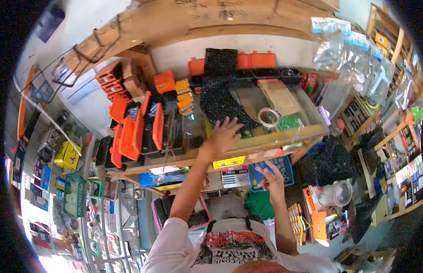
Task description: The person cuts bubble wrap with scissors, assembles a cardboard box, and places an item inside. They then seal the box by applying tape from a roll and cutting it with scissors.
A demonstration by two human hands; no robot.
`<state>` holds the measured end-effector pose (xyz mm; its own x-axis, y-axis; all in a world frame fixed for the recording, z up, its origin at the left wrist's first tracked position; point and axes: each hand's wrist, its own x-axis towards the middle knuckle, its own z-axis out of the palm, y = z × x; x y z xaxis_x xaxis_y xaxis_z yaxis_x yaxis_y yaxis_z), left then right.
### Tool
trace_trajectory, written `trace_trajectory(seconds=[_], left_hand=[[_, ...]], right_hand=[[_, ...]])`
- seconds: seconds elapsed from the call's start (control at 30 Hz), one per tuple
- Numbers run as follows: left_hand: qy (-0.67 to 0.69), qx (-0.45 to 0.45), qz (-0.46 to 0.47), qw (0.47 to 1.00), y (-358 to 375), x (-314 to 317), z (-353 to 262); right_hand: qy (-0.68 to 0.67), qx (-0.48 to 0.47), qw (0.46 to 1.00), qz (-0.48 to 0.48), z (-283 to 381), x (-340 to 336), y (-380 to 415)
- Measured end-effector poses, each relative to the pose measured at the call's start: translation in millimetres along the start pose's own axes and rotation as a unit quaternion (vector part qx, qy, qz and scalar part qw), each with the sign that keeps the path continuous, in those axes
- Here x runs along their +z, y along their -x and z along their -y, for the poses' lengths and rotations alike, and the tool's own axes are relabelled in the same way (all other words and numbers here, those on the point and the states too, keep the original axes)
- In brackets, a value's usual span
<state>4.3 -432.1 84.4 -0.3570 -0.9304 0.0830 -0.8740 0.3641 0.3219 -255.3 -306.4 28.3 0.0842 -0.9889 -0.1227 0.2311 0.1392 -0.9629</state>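
Observation:
A long strip of black, textured sheet material (pixel 222 102) lies across the glass-topped counter (pixel 193 141) and runs up toward the wall. My left hand (pixel 220 138) is at the near end of that strip, fingers spread; it appears to rest on it. In front of the counter's edge, lower and to the right, my right hand (pixel 271 177) hangs in the air with its fingers apart and nothing in them. A roll of tape (pixel 268 118) lies on the glass right of the strip, close to a brown cardboard piece (pixel 279 97) and some green plastic (pixel 291 122).
Open orange-lidded cases (pixel 132 136) crowd the counter's left side, beside orange-yellow boxes (pixel 184 97). Below the counter's edge sits a blue basket (pixel 284 175). Clear plastic bags (pixel 352 54) hang at right. A clear plastic jar (pixel 341 194) stands lower right; goods-filled shelves (pixel 75 195) line the left.

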Motion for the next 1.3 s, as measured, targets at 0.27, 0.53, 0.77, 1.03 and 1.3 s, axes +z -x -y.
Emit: trace_trajectory(seconds=[0.27, 0.53, 0.77, 1.03, 1.3], left_hand=[[0.074, 0.01, 0.044, 0.996, -1, -23, 9], [0.017, -0.062, -0.067, 0.996, 10, -18, -20], [0.057, 0.046, -0.299, 0.951, 77, -3, -90], [0.335, -0.081, -0.23, 0.91, 230, 127, -171], [0.33, -0.256, -0.24, 0.876, 360, 283, -191]], right_hand=[[0.103, 0.047, 0.994, 0.005, -28, -93, 58], [0.103, 0.05, 0.993, 0.029, 5, -142, 67], [0.25, -0.284, 0.919, 0.107, 107, -66, -67], [0.568, -0.468, 0.667, 0.121, 99, -7, -186], [0.578, -0.421, 0.692, 0.097, 82, -12, -215]])
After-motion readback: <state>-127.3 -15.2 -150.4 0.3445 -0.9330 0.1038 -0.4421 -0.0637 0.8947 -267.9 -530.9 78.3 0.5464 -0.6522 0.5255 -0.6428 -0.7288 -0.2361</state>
